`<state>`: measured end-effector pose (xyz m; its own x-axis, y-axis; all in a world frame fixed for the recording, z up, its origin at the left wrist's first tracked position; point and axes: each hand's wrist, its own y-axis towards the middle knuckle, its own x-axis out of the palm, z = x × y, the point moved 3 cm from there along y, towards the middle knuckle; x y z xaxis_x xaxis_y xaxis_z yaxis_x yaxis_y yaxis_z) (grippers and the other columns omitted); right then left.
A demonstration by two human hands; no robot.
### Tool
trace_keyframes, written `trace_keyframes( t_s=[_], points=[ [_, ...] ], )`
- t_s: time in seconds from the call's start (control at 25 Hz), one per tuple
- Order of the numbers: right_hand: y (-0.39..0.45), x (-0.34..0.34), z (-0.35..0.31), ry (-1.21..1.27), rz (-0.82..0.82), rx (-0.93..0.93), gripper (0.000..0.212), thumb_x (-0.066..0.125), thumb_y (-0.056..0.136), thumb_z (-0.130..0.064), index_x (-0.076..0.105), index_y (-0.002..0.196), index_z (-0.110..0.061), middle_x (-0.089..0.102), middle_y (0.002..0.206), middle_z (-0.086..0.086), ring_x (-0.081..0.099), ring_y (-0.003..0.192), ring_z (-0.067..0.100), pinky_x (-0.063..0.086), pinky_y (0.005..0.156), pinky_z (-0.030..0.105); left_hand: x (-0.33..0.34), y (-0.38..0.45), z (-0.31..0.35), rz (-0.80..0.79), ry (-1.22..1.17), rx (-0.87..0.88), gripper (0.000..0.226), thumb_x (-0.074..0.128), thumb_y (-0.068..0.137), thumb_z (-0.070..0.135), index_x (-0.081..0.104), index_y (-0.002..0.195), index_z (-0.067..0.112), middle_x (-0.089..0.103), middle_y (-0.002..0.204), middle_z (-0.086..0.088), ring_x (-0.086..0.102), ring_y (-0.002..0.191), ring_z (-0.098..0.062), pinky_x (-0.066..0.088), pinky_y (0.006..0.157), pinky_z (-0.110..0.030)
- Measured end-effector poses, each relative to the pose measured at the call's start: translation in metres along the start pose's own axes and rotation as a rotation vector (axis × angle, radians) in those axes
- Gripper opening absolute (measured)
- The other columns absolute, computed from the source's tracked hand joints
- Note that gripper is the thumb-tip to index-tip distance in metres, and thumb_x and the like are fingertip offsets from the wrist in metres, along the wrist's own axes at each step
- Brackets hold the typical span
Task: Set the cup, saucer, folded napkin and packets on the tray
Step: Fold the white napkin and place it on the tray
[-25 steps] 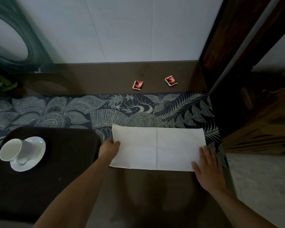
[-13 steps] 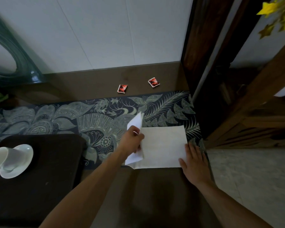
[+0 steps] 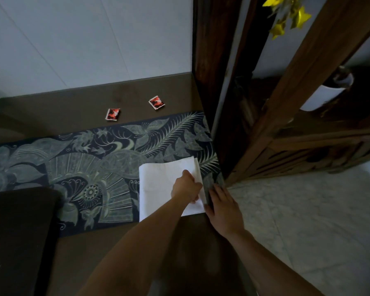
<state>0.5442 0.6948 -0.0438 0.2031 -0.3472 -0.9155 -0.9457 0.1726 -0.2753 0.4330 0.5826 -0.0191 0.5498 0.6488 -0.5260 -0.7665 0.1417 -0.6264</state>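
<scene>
Folding is where you are: your left hand pinches the loose edge of the napkin and lays it over toward the right, while your right hand lies open and flat at the napkin's right edge, at the very end of the desk. The napkin sits on the patterned runner, near the corner where the desk meets the wooden frame.

Watch that corner. With the fold landing so close to the edge, a careless press could push the napkin off toward the tiled floor, or leave the halves skewed. If your right hand lifts early, I judge the lower layer may slide on the runner and the crease will wander.

Both packets lie apart at the back, on bare desk beyond the runner. Only a dark corner of the tray shows at the left; the cup and saucer are out of view, so reach back blind with care.
</scene>
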Motion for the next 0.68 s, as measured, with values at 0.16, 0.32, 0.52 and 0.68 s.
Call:
trace_keyframes(
  t_s=[0.16, 0.32, 0.52, 0.68],
  points=[
    [0.004, -0.007, 0.003, -0.001, 0.055, -0.005, 0.052, 0.045, 0.095, -0.038, 0.038, 0.144, -0.021, 0.034, 0.154, 0.002, 0.028, 0.142, 0.021, 0.039, 0.102, 0.041, 0.013, 0.001, -0.002, 0.016, 0.045, -0.010, 0.023, 0.060, 0.084, 0.021, 0.045, 0.101, 0.015, 0.067, 0.079, -0.008, 0.071, 0.061, -0.025, 0.061, 0.064, -0.043],
    [0.022, -0.016, -0.001, 0.019, 0.117, 0.089, 0.043, 0.049, 0.093, -0.033, 0.049, 0.134, -0.023, 0.052, 0.136, 0.002, 0.045, 0.125, 0.023, 0.041, 0.095, 0.043, 0.011, -0.001, -0.009, -0.098, -0.071, 0.055, 0.011, 0.059, 0.090, 0.020, 0.053, 0.099, 0.021, 0.069, 0.092, -0.009, 0.070, 0.071, -0.023, 0.061, 0.068, -0.042],
    [0.048, -0.019, -0.030, -0.033, 0.257, -0.028, 0.047, 0.051, 0.091, -0.028, 0.047, 0.137, -0.016, 0.054, 0.135, 0.008, 0.045, 0.126, 0.027, 0.042, 0.101, 0.048, -0.046, -0.014, -0.052, 0.331, 0.064, 0.390, 0.013, 0.054, 0.092, 0.025, 0.058, 0.103, 0.031, 0.062, 0.102, 0.008, 0.059, 0.088, -0.010, 0.054, 0.074, -0.034],
    [0.055, -0.001, -0.082, -0.095, 0.213, -0.213, 0.059, 0.042, 0.095, -0.035, 0.033, 0.147, -0.011, 0.036, 0.153, 0.011, 0.023, 0.146, 0.030, 0.025, 0.116, 0.053, -0.081, -0.015, -0.109, 0.574, 0.375, 0.509, 0.040, 0.047, 0.096, 0.029, 0.051, 0.133, 0.014, 0.051, 0.139, -0.008, 0.046, 0.127, -0.026, 0.044, 0.102, -0.046]
  ],
)
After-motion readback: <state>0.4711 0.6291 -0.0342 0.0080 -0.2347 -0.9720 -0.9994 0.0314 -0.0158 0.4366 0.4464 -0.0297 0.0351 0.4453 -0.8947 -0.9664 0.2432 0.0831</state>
